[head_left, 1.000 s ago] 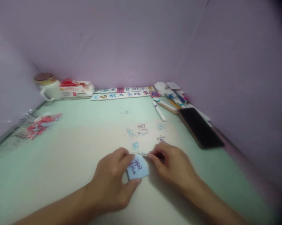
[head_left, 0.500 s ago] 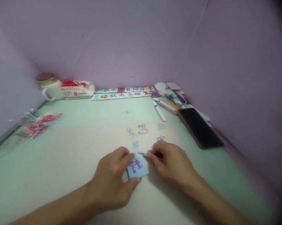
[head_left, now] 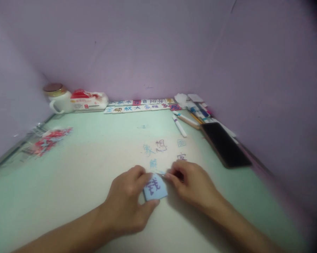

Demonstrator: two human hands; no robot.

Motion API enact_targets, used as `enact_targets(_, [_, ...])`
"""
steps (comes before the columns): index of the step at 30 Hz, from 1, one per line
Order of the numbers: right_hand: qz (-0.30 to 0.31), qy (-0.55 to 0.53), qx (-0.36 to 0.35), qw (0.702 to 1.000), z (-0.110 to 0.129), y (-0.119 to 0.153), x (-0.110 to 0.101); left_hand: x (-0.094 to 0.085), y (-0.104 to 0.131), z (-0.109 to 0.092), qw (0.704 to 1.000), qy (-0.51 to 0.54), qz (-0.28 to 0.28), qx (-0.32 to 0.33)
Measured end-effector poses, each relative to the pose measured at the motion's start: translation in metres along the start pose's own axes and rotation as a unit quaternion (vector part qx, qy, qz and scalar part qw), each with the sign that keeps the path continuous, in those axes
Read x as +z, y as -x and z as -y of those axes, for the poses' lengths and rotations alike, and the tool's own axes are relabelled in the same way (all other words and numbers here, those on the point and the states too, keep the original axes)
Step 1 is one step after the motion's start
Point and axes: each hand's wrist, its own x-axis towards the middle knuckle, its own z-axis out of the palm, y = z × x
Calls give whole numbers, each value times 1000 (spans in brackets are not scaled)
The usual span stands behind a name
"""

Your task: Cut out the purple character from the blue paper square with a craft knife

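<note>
Left hand point(head_left: 129, 196) pinches blue card point(head_left: 158, 192), hiding its ten-o'clock corner. Right hand point(head_left: 195, 182), at card's two o'clock, pinches thin tool point(head_left: 161, 175), mostly hidden; kind unclear.

Before you on the table point(head_left: 90, 168), the card point(head_left: 157, 188) lies between your left grip point(head_left: 128, 196) and your right grip point(head_left: 196, 182); a tool point(head_left: 161, 175) in the right one points to the card's far edge. Behind it are written characters point(head_left: 160, 145). Along the far wall point(head_left: 137, 52), from left to right — a mug point(head_left: 63, 102), a packet point(head_left: 91, 102), two rows of cards point(head_left: 148, 107). Scraps point(head_left: 53, 138) lie far left; at right, a phone point(head_left: 225, 144) — with a marker point(head_left: 179, 126) left of it.
</note>
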Motion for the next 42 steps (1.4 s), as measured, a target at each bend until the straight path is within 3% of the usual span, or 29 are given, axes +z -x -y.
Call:
enact_targets(11, [-60,61,-20,996,2,10,4,-1,1,0,1000,-3,-9,19])
enact_targets(25, [1,93,-47,995,7,2,-6,0,0,1,1000,-12,2,12])
enact_targets(42, [11,47,-49,998,3,0,-6,0,0,0,1000,-6,-8,4])
